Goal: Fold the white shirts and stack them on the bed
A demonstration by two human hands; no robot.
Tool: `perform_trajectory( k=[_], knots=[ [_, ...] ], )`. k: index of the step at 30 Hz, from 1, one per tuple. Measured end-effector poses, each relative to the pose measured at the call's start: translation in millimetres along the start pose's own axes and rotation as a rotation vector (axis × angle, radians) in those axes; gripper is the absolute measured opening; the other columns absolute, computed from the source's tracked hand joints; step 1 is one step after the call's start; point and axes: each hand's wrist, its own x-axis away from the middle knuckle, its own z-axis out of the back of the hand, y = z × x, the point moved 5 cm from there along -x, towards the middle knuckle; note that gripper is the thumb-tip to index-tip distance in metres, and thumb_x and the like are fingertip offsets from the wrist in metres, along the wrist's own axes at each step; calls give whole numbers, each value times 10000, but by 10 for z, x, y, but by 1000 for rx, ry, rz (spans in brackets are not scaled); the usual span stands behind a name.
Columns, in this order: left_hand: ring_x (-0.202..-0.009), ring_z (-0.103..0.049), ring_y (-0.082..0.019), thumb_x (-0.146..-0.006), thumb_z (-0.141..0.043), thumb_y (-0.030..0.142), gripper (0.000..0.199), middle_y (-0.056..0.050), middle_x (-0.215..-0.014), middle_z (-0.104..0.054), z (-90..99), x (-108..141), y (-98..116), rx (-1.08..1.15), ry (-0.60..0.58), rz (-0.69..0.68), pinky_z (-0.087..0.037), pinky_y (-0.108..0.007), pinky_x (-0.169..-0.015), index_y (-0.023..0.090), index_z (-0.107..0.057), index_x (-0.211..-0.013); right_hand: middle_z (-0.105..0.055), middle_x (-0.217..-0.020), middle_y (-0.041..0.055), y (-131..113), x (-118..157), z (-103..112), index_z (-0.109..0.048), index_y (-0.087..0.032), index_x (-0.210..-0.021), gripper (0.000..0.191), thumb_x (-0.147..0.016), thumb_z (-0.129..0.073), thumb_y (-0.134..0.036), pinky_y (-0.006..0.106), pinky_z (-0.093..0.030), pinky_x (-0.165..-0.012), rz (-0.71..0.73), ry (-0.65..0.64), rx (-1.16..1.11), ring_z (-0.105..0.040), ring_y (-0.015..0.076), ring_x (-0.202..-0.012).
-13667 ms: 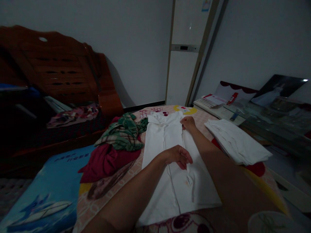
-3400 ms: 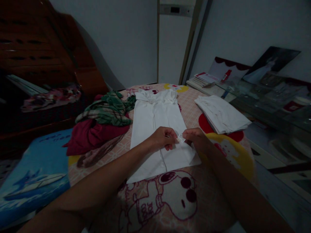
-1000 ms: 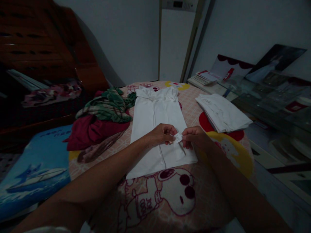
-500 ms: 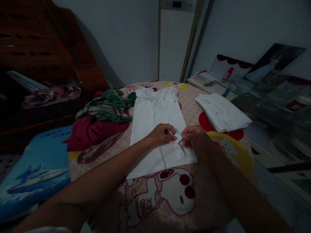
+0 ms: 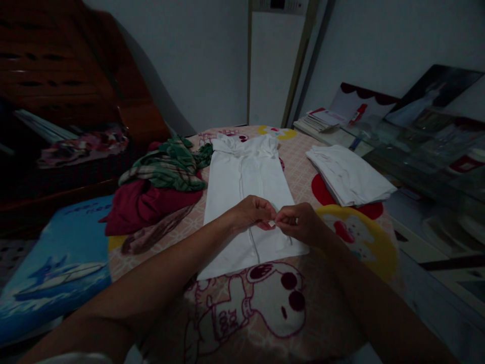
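A white folded shirt [image 5: 223, 202] lies flat on the table, its collar at the far end and its front strip running lengthwise. Above its near part, my left hand [image 5: 253, 212] is closed in a pinch on a small white label [image 5: 272, 223]. My right hand [image 5: 301, 222] pinches at the same label from the right, the fingertips of both hands nearly touching. Only a sliver of the label shows between the fingers. Whether it is joined to the shirt is hidden.
Left of the shirt lie a crumpled green plaid cloth [image 5: 162, 164] and a dark red cloth [image 5: 147, 207]. A stack of folded white clothes [image 5: 348, 174] sits at the right. The round table has a pink patterned cover [image 5: 322, 313]; a blue-covered stool [image 5: 68, 253] stands left.
My right hand has moved left and turned inward, closing up to my left hand. The label, plainly visible before, is now mostly covered by fingers.
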Motion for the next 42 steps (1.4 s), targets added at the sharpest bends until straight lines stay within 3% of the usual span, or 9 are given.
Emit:
perform_trajectory(
  k=[6,12,18,30,42],
  knots=[
    [-611,-639,-84,-614,-774,88,167,-27,-698,-698,0,-21,1,24,6,-41,-538,-224,-619,103,-686,-756,-521,-478,-32,102,-17,116,-595,-159,-592,239,-780,-614,-305,200,-300,-427,-73,0,-111,-414,65,-437],
    [-609,-648,-91,-610,-768,79,194,-39,-718,-718,-15,-28,4,14,-22,-68,-532,-212,-615,99,-719,-796,-546,-454,-32,266,22,67,-581,-158,-601,287,-711,-733,-375,181,-309,-381,-283,-228,-227,-445,64,-385],
    [-642,-665,-105,-589,-776,72,306,-71,-798,-745,-48,-31,4,-4,-40,-91,-518,-198,-609,102,-743,-892,-568,-457,-34,356,42,47,-586,-155,-642,248,-729,-707,-354,168,-321,-375,-381,-240,-284,-466,64,-376],
    [-653,-660,-105,-567,-751,31,349,-50,-781,-736,-53,-69,-11,-19,-33,-131,-516,-222,-644,116,-737,-905,-590,-482,-33,445,48,56,-617,-154,-704,221,-760,-684,-357,161,-352,-373,-377,-264,-351,-483,63,-375],
    [-577,-521,-48,-720,-663,119,155,7,-672,-622,-74,-16,150,-121,65,-270,-379,-168,-550,111,-698,-871,-566,-456,-27,354,20,-77,-568,-150,-570,353,-713,-759,-411,166,-307,-358,-331,-321,-341,-449,54,-363]
  ],
)
